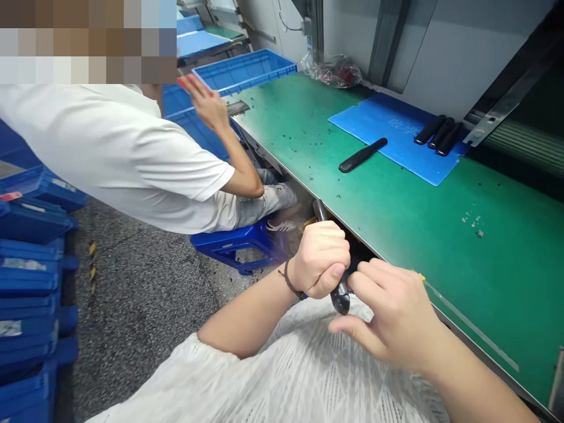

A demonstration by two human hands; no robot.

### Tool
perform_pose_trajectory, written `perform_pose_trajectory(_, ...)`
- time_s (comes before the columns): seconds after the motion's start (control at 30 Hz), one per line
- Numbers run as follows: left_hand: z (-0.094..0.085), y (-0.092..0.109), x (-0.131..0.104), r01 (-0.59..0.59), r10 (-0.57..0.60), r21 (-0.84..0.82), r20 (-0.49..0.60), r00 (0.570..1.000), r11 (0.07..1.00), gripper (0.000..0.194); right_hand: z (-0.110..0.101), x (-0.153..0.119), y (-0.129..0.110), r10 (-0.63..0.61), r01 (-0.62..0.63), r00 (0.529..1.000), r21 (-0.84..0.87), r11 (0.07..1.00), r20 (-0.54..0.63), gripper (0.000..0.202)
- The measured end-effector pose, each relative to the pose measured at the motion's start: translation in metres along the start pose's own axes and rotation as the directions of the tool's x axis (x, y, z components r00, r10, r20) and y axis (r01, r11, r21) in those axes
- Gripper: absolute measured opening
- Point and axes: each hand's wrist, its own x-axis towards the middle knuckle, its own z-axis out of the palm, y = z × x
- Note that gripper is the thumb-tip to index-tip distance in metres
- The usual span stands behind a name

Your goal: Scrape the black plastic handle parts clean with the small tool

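A black, rod-shaped handle (341, 298) is upright at a slant in front of my body, at the bench's front edge. My left hand (324, 258) is wrapped round its middle, with one end showing above the fist and the rounded end below. Just right of the rounded end is my right hand (388, 305), its thumb stretched out apart from the curled fingers, its fingertips close to the handle. Whether they touch it I cannot tell. On the green bench lies a similar black handle (363, 155), one end over a blue sheet (392, 132). Three more black handles (438, 135) rest on that sheet.
A person in a white shirt (176, 158) sits at left on a blue stool (238, 241), one hand raised. Blue crates (26, 270) are stacked at far left. Black scraps dot the green bench (440, 235). A metal bracket (496, 120) slants down at right.
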Motion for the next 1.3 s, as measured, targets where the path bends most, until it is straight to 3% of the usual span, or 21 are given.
perform_pose_trajectory(0.23,0.006,0.0,-0.003,-0.035,0.035,0.005,-0.1,0.994,0.999,0.049,0.001,-0.004,0.002,-0.067,0.058,0.995,-0.119,0.991,-0.073,0.053)
perform_pose_trajectory(0.4,0.012,0.005,-0.005,0.039,-0.039,-0.002,-0.197,0.98,0.999,0.053,0.004,-0.009,0.0,-0.108,0.057,0.979,-0.279,0.959,-0.171,0.053)
perform_pose_trajectory(0.57,0.019,0.012,-0.008,0.037,-0.042,-0.024,-0.285,0.958,0.999,0.053,0.011,-0.012,-0.001,-0.182,0.065,0.948,-0.403,0.913,-0.26,0.045)
perform_pose_trajectory(0.7,0.029,0.016,-0.012,0.085,-0.122,-0.127,-0.322,0.939,0.988,0.053,0.017,-0.011,0.002,-0.233,0.04,0.905,-0.475,0.879,-0.355,0.039)
perform_pose_trajectory(0.8,0.034,0.018,-0.015,0.16,-0.223,-0.263,-0.229,0.947,0.951,0.062,0.021,-0.01,0.007,-0.22,0.002,0.873,-0.447,0.894,-0.436,0.037)
perform_pose_trajectory(0.93,0.035,0.018,-0.018,0.264,-0.289,-0.349,-0.021,0.957,0.899,0.066,0.019,-0.014,0.017,-0.11,0.021,0.864,-0.182,0.983,-0.492,0.015)
perform_pose_trajectory(0.97,0.034,0.017,-0.019,0.268,-0.29,-0.343,-0.012,0.957,0.9,0.064,0.017,-0.015,0.02,-0.081,0.032,0.871,-0.109,0.994,-0.484,0.006)
perform_pose_trajectory(1.1,0.031,0.014,-0.02,0.222,-0.247,-0.309,-0.043,0.968,0.925,0.06,0.0,-0.017,0.027,0.028,-0.015,0.934,0.04,0.999,-0.355,0.016)
perform_pose_trajectory(1.3,0.026,0.014,-0.018,0.108,-0.116,-0.311,-0.008,0.993,0.944,0.059,-0.024,-0.002,0.026,0.122,-0.102,0.982,0.136,0.985,-0.145,0.053)
